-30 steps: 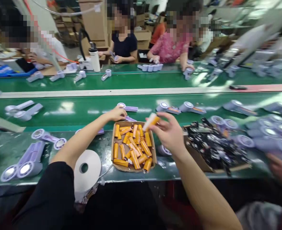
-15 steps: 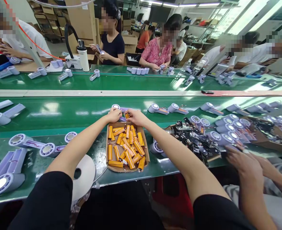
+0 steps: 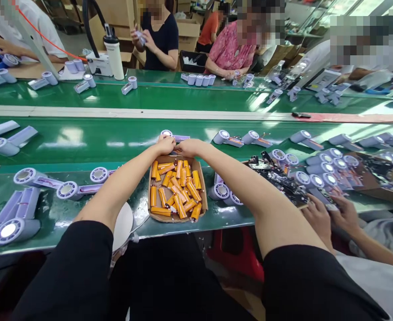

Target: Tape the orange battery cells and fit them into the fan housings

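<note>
At the belt's near edge, my left hand [image 3: 165,145] is closed around a lavender handheld-fan housing [image 3: 182,137]; its round head shows just above my knuckles and the handle runs right. My right hand [image 3: 189,147] is bent down over that handle with the fingers closed. The fingertips and anything between them are hidden. Right below both hands stands an open cardboard box [image 3: 203,192] of orange-wrapped cylindrical batteries [image 3: 180,207], lying loose in several directions.
More fan housings [image 3: 67,190] lie left on the bench. To the right are housings [image 3: 221,191], a pile of black parts [image 3: 276,176] and a co-worker's hands [image 3: 320,218]. A white reel [image 3: 123,225] sits at the front edge. Other workers sit beyond the green belt [image 3: 116,149].
My right hand has turned down over the housing's handle; the orange battery seen at its fingers before is now hidden. The view has tilted down. The neighbour's hands have lifted a part.
</note>
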Demonstrator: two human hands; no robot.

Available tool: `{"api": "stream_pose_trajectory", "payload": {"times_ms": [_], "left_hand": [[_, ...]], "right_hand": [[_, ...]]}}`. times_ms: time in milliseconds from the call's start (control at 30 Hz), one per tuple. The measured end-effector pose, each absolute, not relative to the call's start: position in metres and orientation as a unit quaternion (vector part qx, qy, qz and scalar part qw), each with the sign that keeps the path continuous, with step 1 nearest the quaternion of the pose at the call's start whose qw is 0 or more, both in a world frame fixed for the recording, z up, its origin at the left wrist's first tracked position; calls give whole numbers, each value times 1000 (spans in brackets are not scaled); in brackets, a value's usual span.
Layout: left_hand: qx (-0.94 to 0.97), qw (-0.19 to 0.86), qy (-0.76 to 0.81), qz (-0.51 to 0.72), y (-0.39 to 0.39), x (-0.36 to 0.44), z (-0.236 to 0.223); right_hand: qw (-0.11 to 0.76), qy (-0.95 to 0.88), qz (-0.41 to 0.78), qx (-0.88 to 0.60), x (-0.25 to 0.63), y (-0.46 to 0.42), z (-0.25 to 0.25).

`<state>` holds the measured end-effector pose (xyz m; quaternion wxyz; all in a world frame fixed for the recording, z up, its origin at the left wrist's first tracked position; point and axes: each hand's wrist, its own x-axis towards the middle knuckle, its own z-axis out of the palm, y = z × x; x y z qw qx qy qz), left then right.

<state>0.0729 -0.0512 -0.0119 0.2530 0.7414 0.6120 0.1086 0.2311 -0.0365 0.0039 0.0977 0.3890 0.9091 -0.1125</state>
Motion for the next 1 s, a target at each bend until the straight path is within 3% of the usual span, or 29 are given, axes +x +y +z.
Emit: {"api": "stream_pose_trajectory", "payload": {"times_ms": [133, 267, 367, 433, 500, 567, 800, 1000], "left_hand": [[745, 267, 594, 143, -85, 56, 21], [806, 194, 507, 235, -198, -14, 40], [829, 196, 489, 186, -316, -83, 22], [827, 168, 516, 150, -383, -123, -2], [802, 118, 571, 131, -430, -148, -26], [781, 95, 601, 140, -457, -154, -40], [742, -49, 624, 238, -468, -109, -19], [762, -80, 593, 246, -453, -94, -11]], "right_hand": [[96, 917, -91, 376, 247, -33, -3], [79, 882, -24, 464, 288, -27, -10], [44, 857, -28, 513, 316, -52, -1], [-51, 858, -54, 509, 326, -93, 15], [-174, 857, -108, 472, 324, -152, 33], [-236, 847, -204, 431, 309, -218, 45], [-196, 722, -576, 329, 208, -372, 4], [-238, 700, -647, 186, 174, -397, -22]]}}
